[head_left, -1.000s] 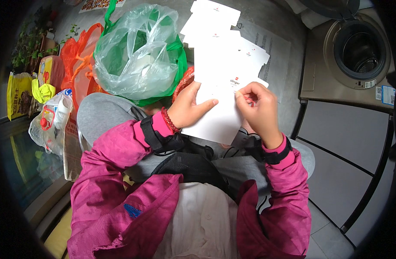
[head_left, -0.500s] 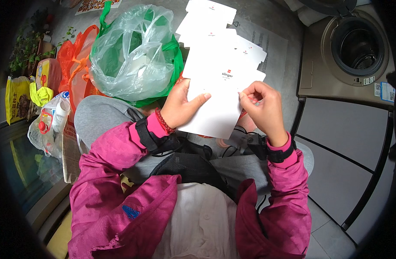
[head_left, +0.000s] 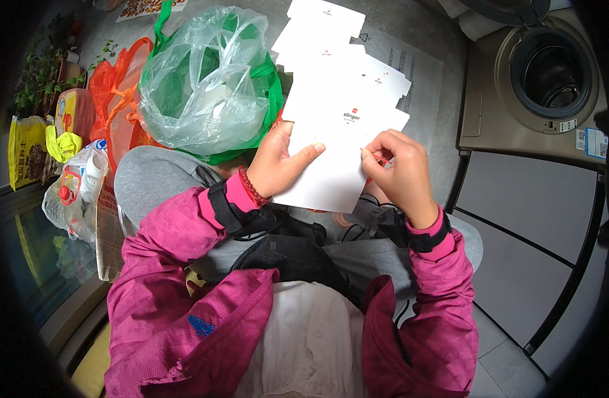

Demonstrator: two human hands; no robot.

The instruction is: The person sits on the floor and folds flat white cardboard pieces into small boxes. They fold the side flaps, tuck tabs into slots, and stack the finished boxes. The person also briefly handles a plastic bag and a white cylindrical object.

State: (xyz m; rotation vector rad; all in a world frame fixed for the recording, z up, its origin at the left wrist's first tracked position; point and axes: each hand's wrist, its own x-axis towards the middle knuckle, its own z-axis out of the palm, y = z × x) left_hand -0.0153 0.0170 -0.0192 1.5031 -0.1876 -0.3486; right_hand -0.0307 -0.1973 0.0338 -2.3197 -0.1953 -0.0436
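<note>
Person's left hand [head_left: 276, 160] keeps grip on flattened white carton [head_left: 327, 176], thumb on top, as half second ago; carton held between grey-trousered knees [head_left: 159, 187]; right hand [head_left: 405, 174] shifted inward along carton, thumb and index together; cannot tell whether its grip pinches anything.

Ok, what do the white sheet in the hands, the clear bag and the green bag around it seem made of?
White sheet: probably thin card, smooth; it lies fairly flat with crisp edges.
Clear bag: likely thin plastic film, glossy; it is see-through, crinkled and catches highlights.
Green bag: opaque and softly folded, perhaps plastic or fabric; I can't tell which.
</note>
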